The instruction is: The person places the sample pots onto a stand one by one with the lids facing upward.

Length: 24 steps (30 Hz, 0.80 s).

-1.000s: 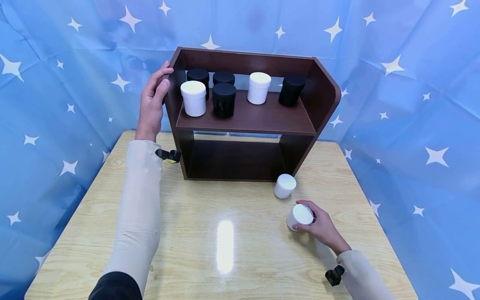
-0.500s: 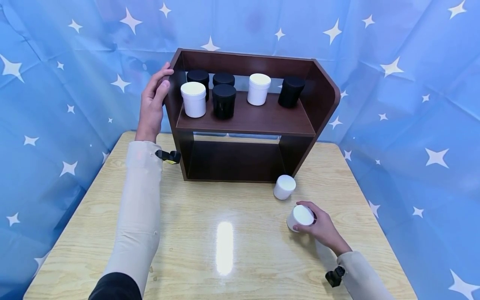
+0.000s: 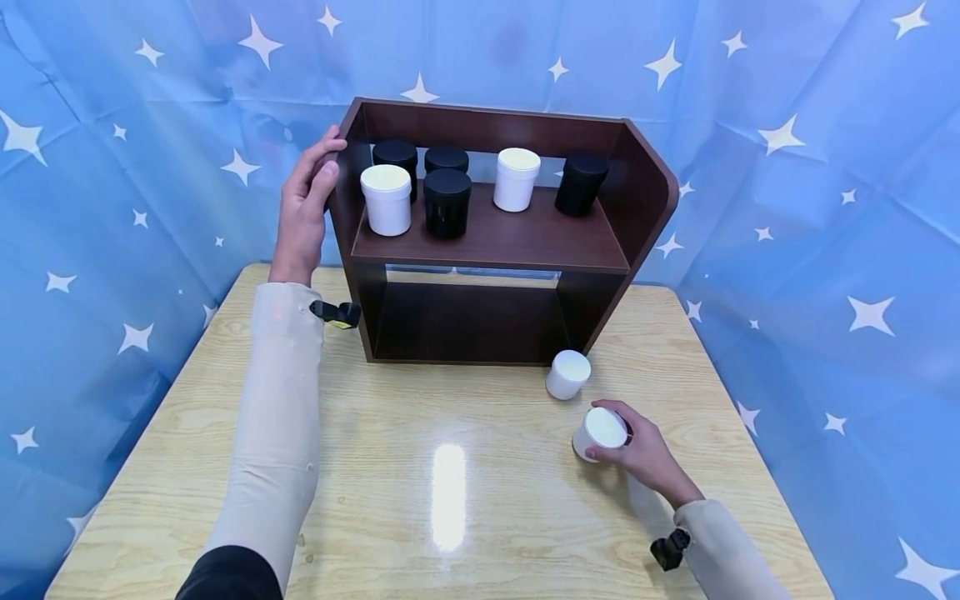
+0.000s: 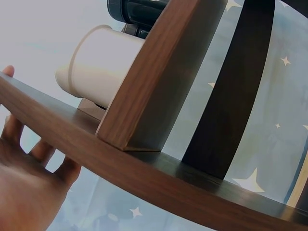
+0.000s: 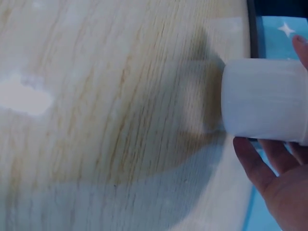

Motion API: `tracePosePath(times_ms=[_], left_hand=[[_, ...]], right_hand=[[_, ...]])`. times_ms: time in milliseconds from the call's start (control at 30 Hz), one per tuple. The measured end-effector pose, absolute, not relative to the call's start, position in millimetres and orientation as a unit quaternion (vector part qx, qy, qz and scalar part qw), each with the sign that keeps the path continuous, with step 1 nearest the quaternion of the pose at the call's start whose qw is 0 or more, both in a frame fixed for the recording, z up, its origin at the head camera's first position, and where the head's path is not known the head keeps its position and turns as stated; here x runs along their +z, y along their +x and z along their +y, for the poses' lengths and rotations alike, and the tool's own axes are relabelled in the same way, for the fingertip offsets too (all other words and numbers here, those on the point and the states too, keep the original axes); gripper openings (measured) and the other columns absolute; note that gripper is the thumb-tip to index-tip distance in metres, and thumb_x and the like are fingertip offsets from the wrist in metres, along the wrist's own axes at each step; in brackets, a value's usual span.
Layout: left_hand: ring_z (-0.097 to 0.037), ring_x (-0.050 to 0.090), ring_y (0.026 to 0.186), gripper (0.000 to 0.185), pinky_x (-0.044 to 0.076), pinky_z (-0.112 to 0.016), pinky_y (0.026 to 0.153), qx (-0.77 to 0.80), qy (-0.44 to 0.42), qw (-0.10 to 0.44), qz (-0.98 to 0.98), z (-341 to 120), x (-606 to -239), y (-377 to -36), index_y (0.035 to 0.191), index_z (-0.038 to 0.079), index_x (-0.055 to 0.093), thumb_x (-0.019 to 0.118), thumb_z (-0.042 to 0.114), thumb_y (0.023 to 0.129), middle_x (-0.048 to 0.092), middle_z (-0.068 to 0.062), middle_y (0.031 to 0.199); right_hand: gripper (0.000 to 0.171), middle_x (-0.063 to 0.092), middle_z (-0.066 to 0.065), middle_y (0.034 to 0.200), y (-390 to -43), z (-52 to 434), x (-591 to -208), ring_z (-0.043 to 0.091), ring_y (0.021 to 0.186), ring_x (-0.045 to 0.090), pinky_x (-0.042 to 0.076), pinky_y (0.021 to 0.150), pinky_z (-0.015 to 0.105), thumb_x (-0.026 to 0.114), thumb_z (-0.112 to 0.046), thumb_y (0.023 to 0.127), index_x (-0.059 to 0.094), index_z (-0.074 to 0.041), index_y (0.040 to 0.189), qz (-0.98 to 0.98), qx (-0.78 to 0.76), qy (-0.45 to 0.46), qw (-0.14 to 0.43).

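In the head view, my right hand (image 3: 641,450) holds a white lidded jar (image 3: 603,432) upright at the tabletop, thumb on the near side and fingers on the far side. The right wrist view shows this white jar's side (image 5: 264,98) between thumb and fingers; whether its base touches the table I cannot tell. A second white jar (image 3: 568,375) stands just beyond, by the shelf's front right corner. My left hand (image 3: 303,208) grips the left side panel of a dark brown shelf unit (image 3: 491,260). In the left wrist view a fingertip (image 4: 8,71) shows past the panel's edge.
On the upper shelf board stand a front-left white jar (image 3: 387,200), another white jar (image 3: 516,179), and several black jars, including one at the right (image 3: 581,183). Below is the lower shelf board (image 3: 472,325). A starry blue curtain surrounds the wooden table (image 3: 375,467).
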<state>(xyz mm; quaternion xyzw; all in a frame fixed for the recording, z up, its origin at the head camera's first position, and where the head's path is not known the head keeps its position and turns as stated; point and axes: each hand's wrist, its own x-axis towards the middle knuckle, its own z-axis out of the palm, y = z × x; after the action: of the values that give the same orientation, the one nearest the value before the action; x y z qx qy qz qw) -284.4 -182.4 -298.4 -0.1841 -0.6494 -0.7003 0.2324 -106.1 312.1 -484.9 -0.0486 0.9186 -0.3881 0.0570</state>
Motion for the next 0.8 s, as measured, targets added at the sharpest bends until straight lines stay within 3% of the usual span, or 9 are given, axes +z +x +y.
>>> tracePosePath(times_ms=[800], left_hand=[[-0.009,0.031,0.152,0.036,0.026,-0.036,0.127,-0.692,-0.179,0.230,-0.660,-174,-283,-259,0.135,0.018,0.062,0.051,0.025,0.102,0.041,0.007,0.161]], right_hand=[[0.073,0.065,0.014,0.128,-113,310,-468,0.026,0.111,0.058,0.047,0.088,0.033,0.090,-0.028,0.073,0.057,-0.012,0.136,0.928,-0.365,-0.071,0.036]])
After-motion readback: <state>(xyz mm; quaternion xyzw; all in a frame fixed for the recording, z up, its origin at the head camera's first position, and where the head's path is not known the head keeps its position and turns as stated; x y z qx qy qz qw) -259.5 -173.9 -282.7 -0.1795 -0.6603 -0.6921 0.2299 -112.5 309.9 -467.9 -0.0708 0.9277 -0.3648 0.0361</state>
